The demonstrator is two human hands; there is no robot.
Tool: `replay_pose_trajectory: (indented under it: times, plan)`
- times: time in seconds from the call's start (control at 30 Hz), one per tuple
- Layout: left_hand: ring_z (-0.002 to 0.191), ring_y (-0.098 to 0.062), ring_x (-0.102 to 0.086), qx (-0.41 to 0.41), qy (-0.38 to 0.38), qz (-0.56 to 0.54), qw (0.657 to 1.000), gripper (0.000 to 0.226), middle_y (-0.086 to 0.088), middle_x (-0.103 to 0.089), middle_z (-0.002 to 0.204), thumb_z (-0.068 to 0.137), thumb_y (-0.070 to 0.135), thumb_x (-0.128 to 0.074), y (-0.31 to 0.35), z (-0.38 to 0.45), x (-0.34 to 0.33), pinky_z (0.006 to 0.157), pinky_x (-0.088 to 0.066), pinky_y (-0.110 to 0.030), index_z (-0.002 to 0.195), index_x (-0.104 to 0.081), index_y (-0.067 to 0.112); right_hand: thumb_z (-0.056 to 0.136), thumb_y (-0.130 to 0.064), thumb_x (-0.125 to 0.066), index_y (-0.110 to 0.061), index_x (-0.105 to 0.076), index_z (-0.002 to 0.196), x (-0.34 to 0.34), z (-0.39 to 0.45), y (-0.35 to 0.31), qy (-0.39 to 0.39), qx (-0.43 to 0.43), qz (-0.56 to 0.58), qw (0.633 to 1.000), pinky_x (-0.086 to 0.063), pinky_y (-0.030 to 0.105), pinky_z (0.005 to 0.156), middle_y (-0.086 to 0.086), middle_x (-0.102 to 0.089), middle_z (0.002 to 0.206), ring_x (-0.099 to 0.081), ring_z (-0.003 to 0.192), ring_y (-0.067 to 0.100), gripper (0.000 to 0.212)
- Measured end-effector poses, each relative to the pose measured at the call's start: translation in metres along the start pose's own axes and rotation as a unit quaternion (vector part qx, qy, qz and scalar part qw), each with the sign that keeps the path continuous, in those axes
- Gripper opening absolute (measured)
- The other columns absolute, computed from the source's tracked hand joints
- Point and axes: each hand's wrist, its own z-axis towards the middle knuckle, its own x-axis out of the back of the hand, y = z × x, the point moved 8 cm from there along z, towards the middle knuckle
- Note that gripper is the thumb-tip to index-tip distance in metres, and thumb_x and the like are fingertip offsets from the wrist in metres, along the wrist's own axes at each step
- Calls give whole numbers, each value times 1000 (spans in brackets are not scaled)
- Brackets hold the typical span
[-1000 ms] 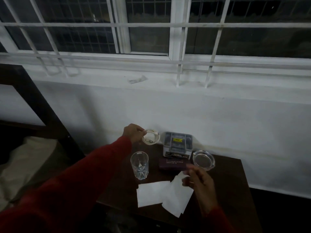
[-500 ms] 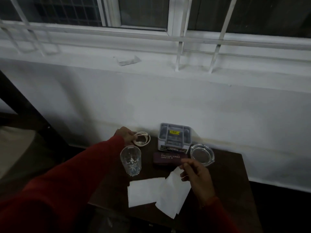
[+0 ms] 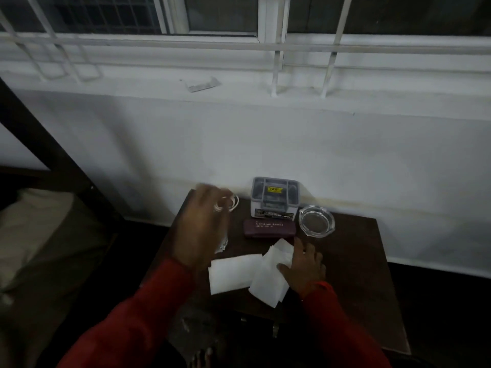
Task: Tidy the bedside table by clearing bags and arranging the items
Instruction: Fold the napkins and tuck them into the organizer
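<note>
My left hand (image 3: 200,227) is blurred above the left part of the dark bedside table (image 3: 356,274). It covers most of a clear drinking glass (image 3: 222,244); whether it holds the glass I cannot tell. Just beyond its fingers a white coiled cable (image 3: 233,202) lies on the table. My right hand (image 3: 305,264) rests on a white paper bag (image 3: 267,284) and pinches its upper edge. A second white paper bag (image 3: 231,273) lies flat to the left, overlapping the first one.
A grey plastic box (image 3: 275,197) stands against the wall. A maroon glasses case (image 3: 268,228) lies in front of it, and a glass ashtray (image 3: 316,221) sits to its right. A small wrapper (image 3: 203,85) lies on the window sill. A bed (image 3: 32,235) is at the left.
My left hand put the white coil down at the back of the table, let go and pulled back over the glass. My right hand lowered its paper bag onto the table. The view tilted down.
</note>
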Motion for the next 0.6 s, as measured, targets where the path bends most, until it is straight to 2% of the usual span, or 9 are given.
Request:
replay_pose_trajectory:
  times: [0.07,0.17,0.23,0.3,0.33,0.4,0.47,0.53,0.6]
  plan:
    - [88,-17,-61,-10,-135,-23,991,15,-1,-59,108,98,17,-57,34,-35,-43,81,-51,-35,106,-69,17,86,-49,-63,-22,-10,156,-4,-2,1,-2,-3,-16,1000,-30,51,110,11,-22,154,-25,140,34,92]
    - [106,-15,-62,95,-263,-56,958,26,2,-54,125,98,15,-52,22,-83,-96,92,-51,-39,119,-67,20,88,-41,-63,-23,-13,155,-4,-3,5,-6,-12,-3,1000,-30,50,111,10,-32,149,-30,138,33,85]
    - [120,-19,-59,134,-299,-47,944,38,0,-48,139,97,10,-51,1,-98,-114,101,-48,-40,132,-59,19,88,-29,-63,-22,-32,149,-2,1,11,2,-4,39,999,-35,44,109,10,-44,143,-41,133,32,69]
    - [134,-22,-50,151,-341,-17,928,50,-4,-39,151,95,8,-52,-20,-108,-131,110,-42,-40,145,-47,16,84,-13,-66,-15,-53,136,2,6,17,7,14,137,990,-41,35,103,13,-55,133,-52,122,29,53]
    - [138,-24,-47,158,-358,3,920,56,-6,-35,156,95,7,-53,-28,-110,-139,112,-40,-38,149,-41,16,82,-6,-67,-11,-60,127,5,7,19,10,19,200,980,-42,31,98,13,-59,126,-55,116,27,46]
    - [137,-27,-48,176,-379,49,907,64,-8,-28,160,96,5,-54,-42,-112,-152,110,-43,-37,154,-32,17,77,5,-70,-16,-69,104,16,8,23,19,19,324,946,-46,30,86,11,-64,109,-60,101,26,34]
    - [131,-30,-54,192,-400,105,890,65,-12,-23,160,98,12,-54,-50,-115,-161,104,-49,-40,156,-25,21,74,11,-70,-23,-67,87,29,10,22,24,32,419,907,-49,32,76,6,-66,93,-63,87,25,37]
    - [120,-30,-63,187,-412,163,877,61,-12,-32,151,98,20,-56,-52,-119,-162,95,-54,-41,152,-27,23,75,14,-70,-21,-65,87,37,9,18,8,32,495,868,-50,33,71,6,-67,91,-62,81,21,38]
    - [112,-29,-66,171,-400,204,877,47,-8,-45,137,99,27,-54,-47,-118,-156,87,-55,-40,143,-37,23,76,16,-69,-15,-65,95,35,9,16,-17,32,560,828,-52,37,76,13,-67,100,-62,87,25,36]
